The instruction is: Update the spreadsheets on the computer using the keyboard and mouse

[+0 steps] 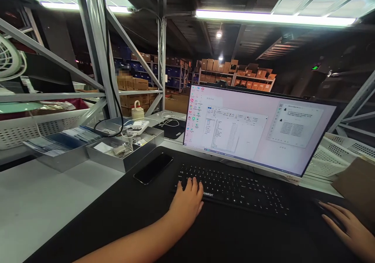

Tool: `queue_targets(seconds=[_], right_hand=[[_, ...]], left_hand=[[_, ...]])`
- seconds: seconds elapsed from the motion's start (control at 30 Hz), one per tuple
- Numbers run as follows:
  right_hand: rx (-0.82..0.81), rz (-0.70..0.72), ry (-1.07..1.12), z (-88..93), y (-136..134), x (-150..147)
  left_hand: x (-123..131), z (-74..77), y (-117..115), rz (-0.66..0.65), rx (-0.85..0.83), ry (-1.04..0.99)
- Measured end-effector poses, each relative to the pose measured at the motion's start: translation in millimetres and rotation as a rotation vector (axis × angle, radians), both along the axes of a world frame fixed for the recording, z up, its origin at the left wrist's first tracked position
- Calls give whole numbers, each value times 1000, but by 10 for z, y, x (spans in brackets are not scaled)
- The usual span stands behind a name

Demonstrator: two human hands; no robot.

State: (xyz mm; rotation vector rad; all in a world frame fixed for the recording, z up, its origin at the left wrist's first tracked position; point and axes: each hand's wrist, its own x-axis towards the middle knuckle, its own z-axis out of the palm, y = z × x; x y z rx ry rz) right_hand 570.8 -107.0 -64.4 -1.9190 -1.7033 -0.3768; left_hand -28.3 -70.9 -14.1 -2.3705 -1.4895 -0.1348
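Observation:
My left hand (188, 199) rests on the left end of a black keyboard (243, 191), its fingers spread over the keys. At the right edge, my right hand (351, 228) is curved over a dark computer mouse (330, 215), with fingers along its top and the thumb at its near side. Behind the keyboard stands a monitor (252, 138) showing a file window and a chat window. A black phone (154, 168) lies face up left of the keyboard. Beneath them all spreads a black desk mat (131, 220).
Grey open boxes (125, 158) with small items and packets sit left of the phone. White perforated baskets (329, 153) stand behind the monitor's right side, near a cardboard piece (356, 183). A metal rack post (101, 48) rises at left with a hanging black cable.

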Motion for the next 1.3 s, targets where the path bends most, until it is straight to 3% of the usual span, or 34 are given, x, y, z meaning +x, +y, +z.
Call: queue_targets(seconds=[0.13,0.4,1.3], right_hand=[[-33,34,108,6,-14,-3],[-74,-5,76,69,-46,-34],[-95,-56,53,221,-113,-230]], left_hand=[[2,-12,5,-6,7,-4],[-11,-78,53,-8,48,3],[16,94,-7,19,-14,40]])
